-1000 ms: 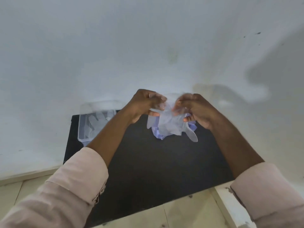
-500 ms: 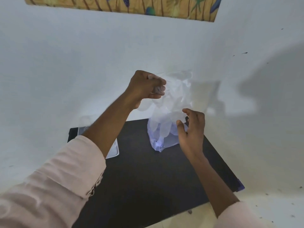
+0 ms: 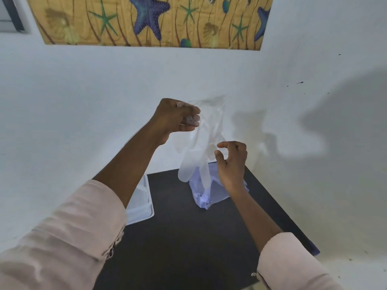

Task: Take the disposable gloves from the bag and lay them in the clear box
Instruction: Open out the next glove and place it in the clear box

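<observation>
Dangling glove pinched in L fingers, R fingers apart beside it

Two hands: left hand and right hand. One translucent disposable glove; whether a second clings to it cannot be told. One pale blue plastic bag. One clear box, partly hidden by the left arm. One black tabletop. One starfish-patterned wall panel. Two pink sleeves: left, right.
</observation>
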A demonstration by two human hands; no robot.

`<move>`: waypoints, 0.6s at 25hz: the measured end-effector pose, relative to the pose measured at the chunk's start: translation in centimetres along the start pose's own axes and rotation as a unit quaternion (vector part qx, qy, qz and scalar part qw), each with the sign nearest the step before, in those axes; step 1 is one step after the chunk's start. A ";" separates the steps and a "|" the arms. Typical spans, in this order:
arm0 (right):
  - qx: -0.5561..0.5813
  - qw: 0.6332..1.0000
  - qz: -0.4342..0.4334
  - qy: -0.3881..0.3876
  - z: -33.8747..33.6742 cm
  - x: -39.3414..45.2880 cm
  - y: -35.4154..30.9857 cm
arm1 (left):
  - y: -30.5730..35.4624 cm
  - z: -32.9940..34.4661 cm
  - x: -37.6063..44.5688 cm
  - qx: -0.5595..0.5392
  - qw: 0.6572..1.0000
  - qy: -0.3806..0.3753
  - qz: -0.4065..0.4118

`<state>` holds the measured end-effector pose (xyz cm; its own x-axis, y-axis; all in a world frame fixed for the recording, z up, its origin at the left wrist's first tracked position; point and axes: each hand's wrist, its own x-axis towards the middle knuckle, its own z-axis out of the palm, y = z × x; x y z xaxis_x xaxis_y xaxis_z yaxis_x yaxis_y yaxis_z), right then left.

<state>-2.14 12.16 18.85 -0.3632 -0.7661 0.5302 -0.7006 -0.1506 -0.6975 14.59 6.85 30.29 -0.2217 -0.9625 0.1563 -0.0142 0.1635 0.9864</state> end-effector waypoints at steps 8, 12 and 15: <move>0.064 0.993 0.013 -0.095 2.2 0.6 -1.8 | 0.3 -1.2 0.1 0.007 1.000 -0.009 0.003; 0.061 0.991 0.018 -0.113 2.9 0.8 -2.2 | 0.3 -1.9 -0.1 0.007 1.000 0.000 0.003; 0.057 0.991 0.003 -0.119 2.8 0.7 -2.1 | 0.3 -2.5 -0.2 0.009 1.000 0.005 0.003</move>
<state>0.77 10.19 19.30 -0.2021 -0.8910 0.4066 -0.6197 -0.2051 -0.7576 17.06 6.53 30.73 -0.2118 -0.9637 0.1624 -0.0301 0.1725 0.9845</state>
